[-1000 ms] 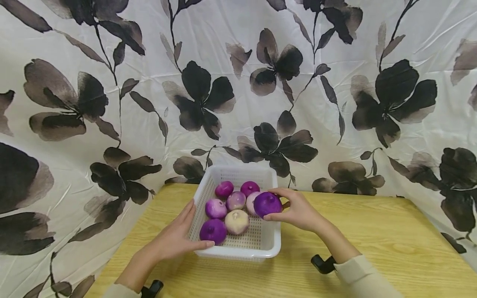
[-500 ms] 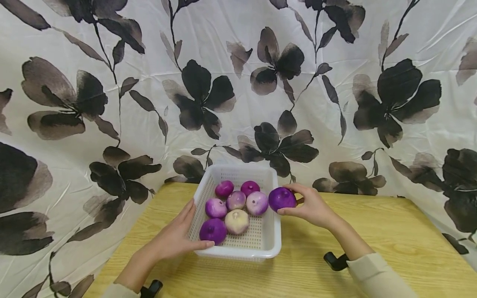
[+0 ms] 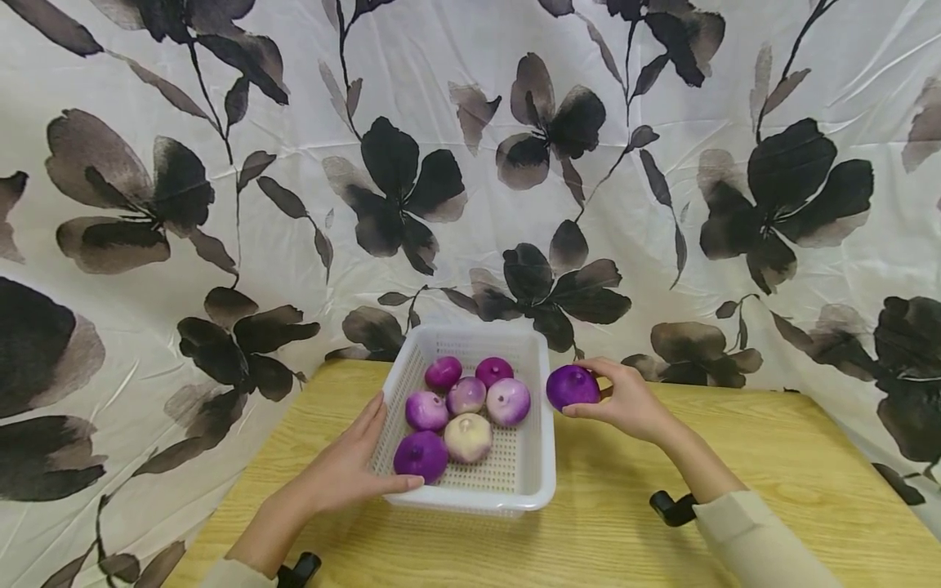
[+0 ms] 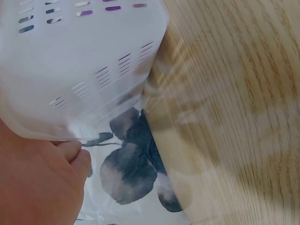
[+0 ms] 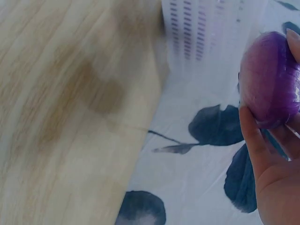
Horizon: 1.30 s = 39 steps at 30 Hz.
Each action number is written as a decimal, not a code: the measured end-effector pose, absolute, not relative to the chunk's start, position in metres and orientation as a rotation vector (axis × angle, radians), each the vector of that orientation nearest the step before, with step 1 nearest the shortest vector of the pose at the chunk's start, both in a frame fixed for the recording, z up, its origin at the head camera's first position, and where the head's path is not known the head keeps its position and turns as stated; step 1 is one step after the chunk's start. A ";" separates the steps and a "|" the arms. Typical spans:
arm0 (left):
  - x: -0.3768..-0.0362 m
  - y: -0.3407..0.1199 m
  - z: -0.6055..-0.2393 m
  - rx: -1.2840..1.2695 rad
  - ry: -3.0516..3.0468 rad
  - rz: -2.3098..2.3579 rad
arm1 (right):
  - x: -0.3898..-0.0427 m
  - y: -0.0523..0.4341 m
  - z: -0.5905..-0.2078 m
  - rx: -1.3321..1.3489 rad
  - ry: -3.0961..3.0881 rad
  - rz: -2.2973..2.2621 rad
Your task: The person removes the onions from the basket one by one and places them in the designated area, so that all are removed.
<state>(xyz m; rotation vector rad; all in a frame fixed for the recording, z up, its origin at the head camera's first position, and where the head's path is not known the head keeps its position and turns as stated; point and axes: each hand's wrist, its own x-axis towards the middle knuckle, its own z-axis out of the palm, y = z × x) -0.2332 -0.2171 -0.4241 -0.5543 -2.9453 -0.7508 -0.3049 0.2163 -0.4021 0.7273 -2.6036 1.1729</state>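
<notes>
A white plastic basket stands on the table with several onions in it. Most are purple or pale violet, such as the deep purple onion at the front left; one cream-coloured onion lies beside it. My left hand holds the basket's front left corner, thumb over the front rim and fingers along the left side. Just outside the right rim, my right hand grips a dark purple onion between thumb and fingers. The right wrist view shows that onion up close, its smooth skin shining.
The wood-grain table extends to the right of the basket. Behind it hangs a white cloth printed with dark flowers. A black fitting sits at the right wrist, another black fitting at the left.
My right hand has carried the dark purple onion rightward from over the basket to outside its right rim, uncovering a pale violet onion. The left hand and basket have stayed in place.
</notes>
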 end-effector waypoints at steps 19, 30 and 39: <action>-0.231 -0.218 -0.425 -0.564 -2.953 -0.749 | -0.340 0.233 -0.428 0.538 -2.669 1.091; -0.233 -0.216 -0.423 -0.573 -2.952 -0.754 | -0.360 0.237 -0.451 0.391 -2.702 1.121; -0.232 -0.217 -0.423 -0.570 -2.945 -0.762 | -0.365 0.234 -0.461 0.311 -2.727 1.228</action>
